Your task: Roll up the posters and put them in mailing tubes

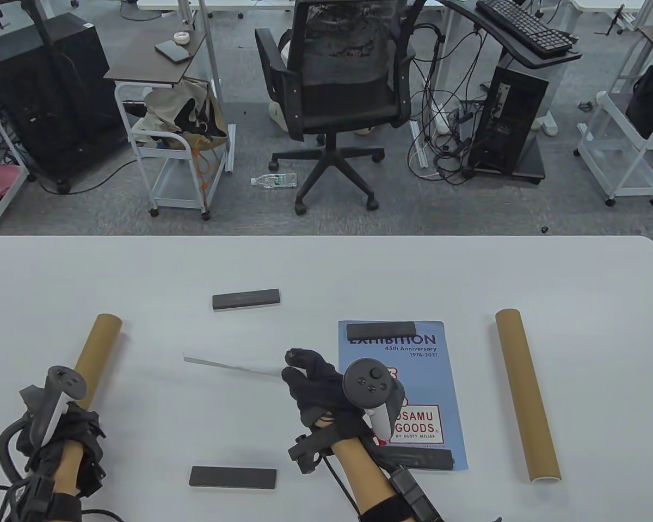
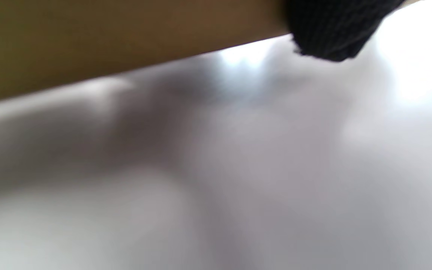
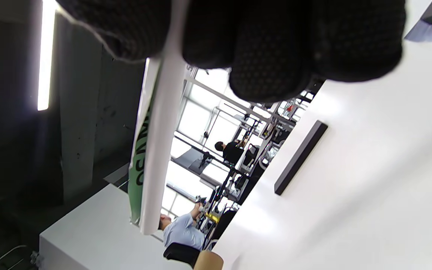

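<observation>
My right hand [image 1: 305, 375] grips one end of a tightly rolled white poster [image 1: 231, 367] that points left, above the table; in the right wrist view the roll [image 3: 159, 142] shows green print inside and my fingers [image 3: 268, 48] wrap around it. My left hand [image 1: 68, 435] grips the near end of a brown mailing tube [image 1: 100, 348] at the left; the tube also shows in the left wrist view [image 2: 107, 41]. A second tube [image 1: 528, 394] lies at the right. A blue poster [image 1: 408, 391] lies flat, held by black bars [image 1: 381, 329].
Two loose black weight bars lie on the table, one at the back middle [image 1: 246, 299] and one at the front [image 1: 233, 477]. The white table's far edge [image 1: 326, 237] faces an office chair [image 1: 337, 92] and carts.
</observation>
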Available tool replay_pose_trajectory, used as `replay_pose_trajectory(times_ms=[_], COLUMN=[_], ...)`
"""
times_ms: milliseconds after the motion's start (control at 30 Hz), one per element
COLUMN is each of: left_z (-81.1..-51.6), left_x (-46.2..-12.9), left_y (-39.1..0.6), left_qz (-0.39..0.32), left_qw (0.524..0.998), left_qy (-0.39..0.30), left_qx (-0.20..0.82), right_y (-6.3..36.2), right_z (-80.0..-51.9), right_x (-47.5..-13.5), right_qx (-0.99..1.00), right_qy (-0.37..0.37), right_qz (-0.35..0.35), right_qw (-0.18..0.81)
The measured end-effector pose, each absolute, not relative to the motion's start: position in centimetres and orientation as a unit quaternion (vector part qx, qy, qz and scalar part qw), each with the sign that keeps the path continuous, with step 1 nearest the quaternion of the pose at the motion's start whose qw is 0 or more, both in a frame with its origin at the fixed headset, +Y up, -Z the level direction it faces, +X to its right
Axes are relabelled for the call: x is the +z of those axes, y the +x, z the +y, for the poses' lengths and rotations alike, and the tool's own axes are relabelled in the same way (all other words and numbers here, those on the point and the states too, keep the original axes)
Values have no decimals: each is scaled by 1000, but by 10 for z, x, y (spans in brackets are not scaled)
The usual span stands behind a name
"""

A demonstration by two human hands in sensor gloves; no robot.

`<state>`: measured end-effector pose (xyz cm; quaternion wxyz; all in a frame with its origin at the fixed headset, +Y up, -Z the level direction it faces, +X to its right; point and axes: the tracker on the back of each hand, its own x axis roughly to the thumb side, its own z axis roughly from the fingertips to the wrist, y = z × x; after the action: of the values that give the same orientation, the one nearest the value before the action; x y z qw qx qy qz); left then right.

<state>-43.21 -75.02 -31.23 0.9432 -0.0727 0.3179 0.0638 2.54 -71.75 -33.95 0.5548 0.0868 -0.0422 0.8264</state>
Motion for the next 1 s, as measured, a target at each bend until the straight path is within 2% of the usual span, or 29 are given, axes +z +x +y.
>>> replay_pose_trajectory(times_ms=[133, 267, 433, 567, 667, 767, 800, 833, 900, 967, 1000], left_z=[-728, -716, -708, -706, -702, -697, -701, -701, -707, -708, -707], left_x=[-313, -311, -305, -304, -299, -293, -296, -297, -303, -304, -303], left_y=[-405, -384, -370, -356, -322, -277, -275, -278, -292, -309, -320], left_qz=[235, 169, 89, -2, -64, -125, -76, -86, -45, -2, 19], left_qw=[970, 981, 989, 993, 991, 986, 991, 990, 995, 994, 991], left_qy=[24, 66, 107, 112, 111, 114, 110, 106, 81, 78, 79], left_qx=[64, 67, 56, 38, 36, 18, -15, -25, 39, 77, 103], right_y=[45, 54, 56, 50, 27, -13, -12, -11, -4, 1, 0], right_z=[-719, -720, -715, -712, -709, -703, -698, -694, -690, -693, -699], right_x=[-343, -347, -349, -353, -342, -326, -322, -323, -325, -329, -332], right_qx=[798, 782, 804, 815, 822, 780, 784, 798, 847, 923, 963], right_qy=[32, 25, 46, 114, 169, 249, 217, 190, 172, 137, 122], right_qz=[-54, -40, -24, 58, 43, 98, 64, 35, -34, -67, -39], right_qw=[599, 621, 593, 565, 543, 566, 579, 571, 501, 354, 236])
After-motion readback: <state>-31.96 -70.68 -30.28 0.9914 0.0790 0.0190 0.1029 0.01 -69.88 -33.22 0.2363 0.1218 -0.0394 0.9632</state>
